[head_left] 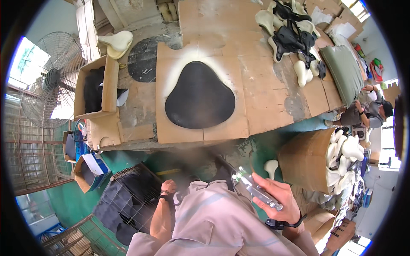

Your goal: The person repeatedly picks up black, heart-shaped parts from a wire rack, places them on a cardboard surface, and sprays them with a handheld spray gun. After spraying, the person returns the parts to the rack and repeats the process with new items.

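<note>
Spread across the cardboard-covered table [265,106]: a black saddle-shaped piece [200,96] ringed by pale spray haze, well apart from both hands. Below, a wire cage [128,200], partly hidden by the shirt. Right hand [279,198] raised at chest level, fingers wrapped around a metal spray gun [256,190], nozzle end blurred. Left hand [168,187] lowered beside the cage, curled in a loose fist; contents impossible to tell.
</note>
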